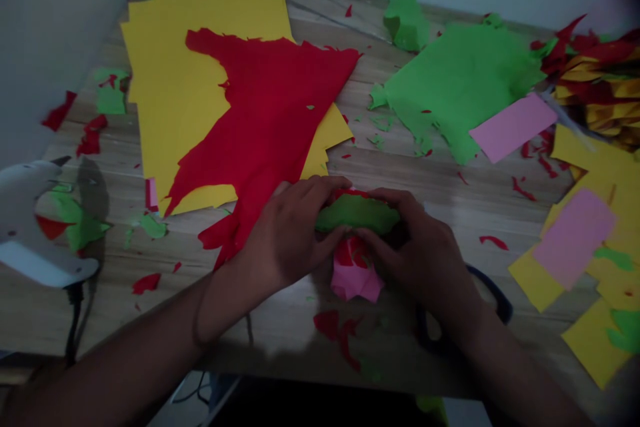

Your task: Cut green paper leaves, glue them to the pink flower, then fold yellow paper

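Between my two hands is a rounded green paper piece (357, 213) with a red edge along its top. My left hand (300, 227) has its fingers closed round the left end, thumb below it. My right hand (425, 240) grips the right end in the same way, fingers on top and thumb underneath. Just under the thumbs sits a pink folded paper shape (357, 280) with red and green on its upper part. A large torn red paper (270, 100) lies beyond my left hand, partly over yellow sheets (175, 73).
A torn green sheet (460, 80) lies at the back. Pink strips (575, 237) rest on yellow pieces (535, 280) at the right. Dark scissors handles (493, 293) show beside my right wrist. A white device (30, 227) with a cable stands at the left. Scraps dot the wooden table (425, 160).
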Motion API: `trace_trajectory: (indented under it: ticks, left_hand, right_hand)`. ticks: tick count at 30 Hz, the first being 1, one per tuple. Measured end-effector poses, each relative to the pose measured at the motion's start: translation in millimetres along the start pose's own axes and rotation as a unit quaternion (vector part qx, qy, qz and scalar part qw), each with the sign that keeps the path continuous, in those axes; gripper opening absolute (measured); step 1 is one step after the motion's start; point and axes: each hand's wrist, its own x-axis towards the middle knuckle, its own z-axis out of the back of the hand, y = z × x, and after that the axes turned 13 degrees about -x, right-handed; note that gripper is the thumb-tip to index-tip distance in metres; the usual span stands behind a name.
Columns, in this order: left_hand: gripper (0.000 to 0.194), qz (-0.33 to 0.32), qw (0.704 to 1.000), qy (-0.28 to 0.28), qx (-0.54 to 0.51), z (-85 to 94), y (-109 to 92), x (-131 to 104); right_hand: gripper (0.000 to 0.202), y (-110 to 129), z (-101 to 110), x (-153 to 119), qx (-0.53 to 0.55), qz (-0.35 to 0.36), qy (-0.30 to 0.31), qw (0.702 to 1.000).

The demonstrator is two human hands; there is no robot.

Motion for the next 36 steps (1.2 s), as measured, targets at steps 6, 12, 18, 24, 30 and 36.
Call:
trace_trajectory:
  ticks: [6, 12, 18, 24, 30, 36]
  left_hand:
    - [0.049, 0.013, 1.000, 0.011, 0.003, 0.1, -0.6, 0.3]
    - [0.035, 0.068, 0.988, -0.040, -0.130, 4.4, 0.3, -3.2]
    - [0.024, 0.030, 0.990, -0.105, -0.094, 14.8, -2.6, -0.9]
    - [0.017, -0.003, 0.999, -0.007, 0.043, 21.3, -1.8, 3.7]
    - [0.009, -0.015, 0.999, -0.023, 0.023, 20.2, 4.0, 2.9]
    - [0.016, -0.009, 0.996, -0.085, -0.007, 24.4, -2.2, 4.0]
  right_hand:
    - [0.039, -1.1, -2.1, 0.0, -0.001, -0.006, 0.018, 1.000]
    - [0.038, -0.1, 2.5, -5.2, 0.010, -0.022, -0.087, 0.996]
    - [0.033, -0.2, 5.2, -4.6, -0.024, -0.008, -0.116, 0.993]
    - [0.033, -3.8, 1.3, -4.9, 0.005, -0.029, -0.106, 0.994]
    - [0.038, -5.5, 3.3, -2.7, -0.048, 0.007, -0.077, 0.996]
    - [0.043, -6.5, 10.3, -0.8, -0.039, 0.017, -0.146, 0.988]
